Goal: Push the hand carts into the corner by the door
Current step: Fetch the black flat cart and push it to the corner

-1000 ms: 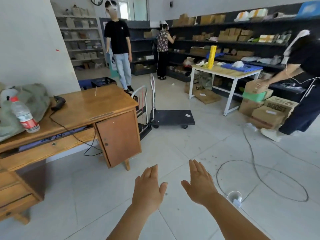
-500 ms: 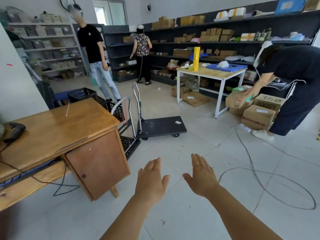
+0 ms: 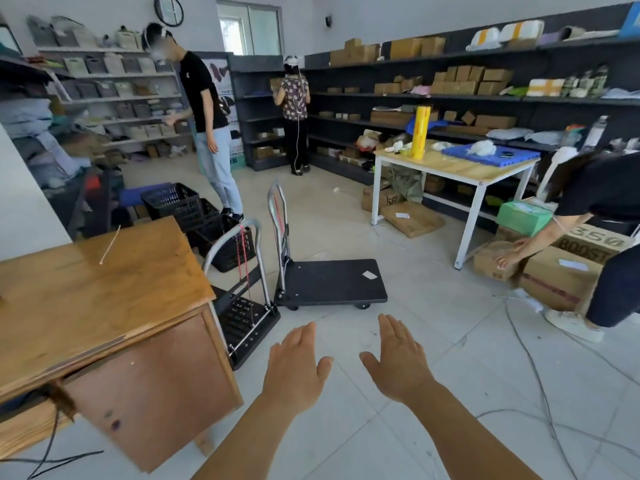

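Observation:
Two hand carts stand on the tiled floor ahead of me. The larger cart (image 3: 334, 282) has a flat black deck and an upright silver handle at its left end. A smaller cart (image 3: 244, 315) with a perforated black deck, silver handle and red cord sits against the wooden desk's right side. My left hand (image 3: 294, 367) and my right hand (image 3: 398, 362) are held out palm down, fingers apart, holding nothing, a short way in front of the carts and touching neither.
A wooden desk (image 3: 104, 306) fills the left. Black crates (image 3: 194, 213) stand behind the carts. One person (image 3: 207, 126) stands beyond them, another (image 3: 296, 116) at the far shelves, a third (image 3: 595, 216) bends over cardboard boxes (image 3: 554, 275) at right. A white-legged table (image 3: 460, 168) and floor cables (image 3: 533, 372) lie right.
The view has moved forward and swung left, so the carts are closer and more central. Both hands stay open and held out in front.

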A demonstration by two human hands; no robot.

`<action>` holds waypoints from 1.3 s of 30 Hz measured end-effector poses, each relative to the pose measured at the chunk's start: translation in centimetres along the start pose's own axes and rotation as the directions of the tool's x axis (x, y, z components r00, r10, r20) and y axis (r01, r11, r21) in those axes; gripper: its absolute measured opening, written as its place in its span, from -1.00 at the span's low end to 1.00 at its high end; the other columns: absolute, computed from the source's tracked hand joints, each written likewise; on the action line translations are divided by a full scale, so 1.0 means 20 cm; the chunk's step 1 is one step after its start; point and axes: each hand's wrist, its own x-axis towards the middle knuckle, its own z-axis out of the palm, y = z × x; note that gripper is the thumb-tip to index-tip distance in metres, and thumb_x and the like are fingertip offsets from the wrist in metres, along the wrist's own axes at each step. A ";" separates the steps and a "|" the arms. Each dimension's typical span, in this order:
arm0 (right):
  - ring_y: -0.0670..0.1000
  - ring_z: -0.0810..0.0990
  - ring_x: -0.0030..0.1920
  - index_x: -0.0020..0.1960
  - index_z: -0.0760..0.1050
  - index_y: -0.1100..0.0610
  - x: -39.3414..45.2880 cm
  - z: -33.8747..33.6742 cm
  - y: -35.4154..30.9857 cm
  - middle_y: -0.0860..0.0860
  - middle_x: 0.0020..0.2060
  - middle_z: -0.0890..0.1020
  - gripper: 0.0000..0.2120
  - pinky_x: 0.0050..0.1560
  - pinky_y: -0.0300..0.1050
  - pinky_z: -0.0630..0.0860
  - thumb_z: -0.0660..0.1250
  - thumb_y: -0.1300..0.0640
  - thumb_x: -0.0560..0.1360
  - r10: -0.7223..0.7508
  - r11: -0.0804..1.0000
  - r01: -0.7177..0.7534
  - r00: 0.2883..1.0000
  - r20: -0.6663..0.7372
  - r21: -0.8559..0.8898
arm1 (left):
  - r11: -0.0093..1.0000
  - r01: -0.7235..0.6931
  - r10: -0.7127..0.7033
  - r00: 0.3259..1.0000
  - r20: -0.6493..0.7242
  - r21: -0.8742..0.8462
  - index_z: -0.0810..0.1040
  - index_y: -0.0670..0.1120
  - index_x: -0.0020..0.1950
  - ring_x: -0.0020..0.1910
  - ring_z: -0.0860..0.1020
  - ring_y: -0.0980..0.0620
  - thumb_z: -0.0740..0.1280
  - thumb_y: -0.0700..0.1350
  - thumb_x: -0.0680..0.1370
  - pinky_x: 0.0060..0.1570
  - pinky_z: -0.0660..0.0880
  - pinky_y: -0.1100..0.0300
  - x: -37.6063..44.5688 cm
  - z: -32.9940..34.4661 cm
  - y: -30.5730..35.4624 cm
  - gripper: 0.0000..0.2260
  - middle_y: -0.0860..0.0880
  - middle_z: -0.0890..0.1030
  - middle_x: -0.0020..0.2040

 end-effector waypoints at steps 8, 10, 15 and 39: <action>0.04 -0.11 0.57 0.56 -0.19 0.12 0.69 -0.03 0.01 0.03 0.57 -0.09 -0.31 0.52 -0.01 -0.03 0.09 -0.11 0.62 0.012 1.000 -0.012 1.000 0.019 0.001 | 1.000 -0.002 0.002 1.000 0.014 -0.021 -0.02 -0.07 0.56 0.54 0.08 0.02 0.11 0.09 0.62 0.50 0.06 0.02 0.73 0.07 -0.10 -0.42 -0.01 0.12 0.56; 0.04 -0.12 0.57 0.56 -0.20 0.12 0.88 -0.04 -0.01 0.02 0.57 -0.10 -0.31 0.52 -0.01 -0.03 0.09 -0.11 0.62 0.020 1.000 -0.020 1.000 0.024 -0.004 | 0.999 -0.012 0.013 1.000 0.014 -0.031 -0.04 -0.07 0.57 0.54 0.07 0.02 0.11 0.10 0.62 0.51 0.06 0.02 0.94 0.07 -0.13 -0.41 -0.01 0.12 0.56; 0.04 -0.10 0.57 0.56 -0.19 0.10 1.30 -0.11 -0.03 0.01 0.57 -0.09 -0.32 0.52 -0.01 -0.02 0.09 -0.09 0.62 0.045 0.999 -0.045 0.999 0.012 0.009 | 0.998 -0.040 0.041 0.999 0.020 -0.045 -0.04 -0.06 0.56 0.55 0.07 0.02 0.11 0.10 0.62 0.51 0.05 0.03 1.40 0.05 -0.13 -0.41 -0.01 0.12 0.56; 0.04 0.02 0.55 0.56 -0.09 0.11 3.26 -0.60 0.56 0.00 0.55 0.04 -0.34 0.50 0.00 0.07 0.14 -0.08 0.60 -0.158 0.987 0.157 0.984 0.082 0.023 | 0.985 0.165 -0.167 0.985 -0.045 -0.042 0.02 -0.10 0.56 0.52 0.15 -0.01 0.16 0.09 0.61 0.48 0.16 0.01 3.26 0.24 0.42 -0.40 -0.05 0.19 0.54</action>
